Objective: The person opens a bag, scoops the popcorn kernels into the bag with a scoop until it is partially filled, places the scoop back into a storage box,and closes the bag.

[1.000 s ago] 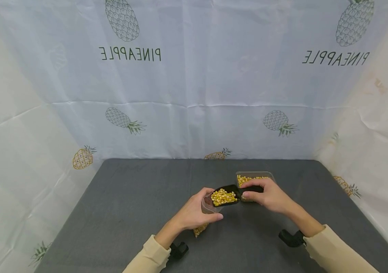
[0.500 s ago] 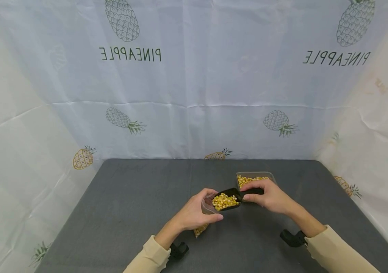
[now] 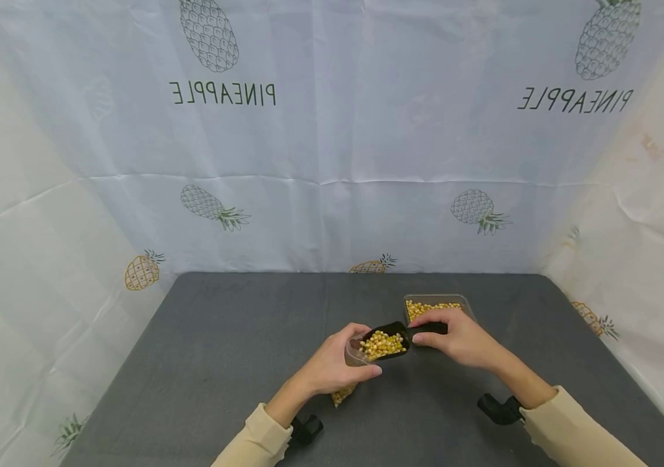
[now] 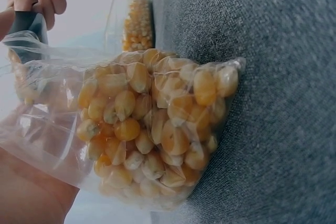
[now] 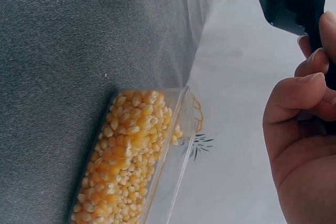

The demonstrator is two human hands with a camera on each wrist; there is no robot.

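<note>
My left hand (image 3: 329, 366) holds a clear plastic bag (image 4: 157, 124) by its upper part, thumb and fingers spread round its mouth. Yellow corn kernels fill the lower part of the bag, and its bottom corner is right at the table. In my right hand (image 3: 463, 337) is the handle of a black scoop (image 3: 400, 328), pinched between thumb and fingers. The scoop's front lip overlaps the bag's mouth, tilted toward it, with a heap of kernels (image 3: 382, 345) on it. Some kernels show at the lip inside the bag's mouth in the left wrist view.
A clear rectangular plastic container (image 5: 185, 129) of corn kernels stands on the grey table (image 3: 238, 350) behind my right hand, partly covered by it in the head view. A white pineapple-print curtain (image 3: 332, 130) hangs behind and at both sides of the table.
The scoop dipped slightly, then shifted a little left into the bag's mouth. Its kernels have slid toward the front lip. My left hand and the bag have stayed nearly still.
</note>
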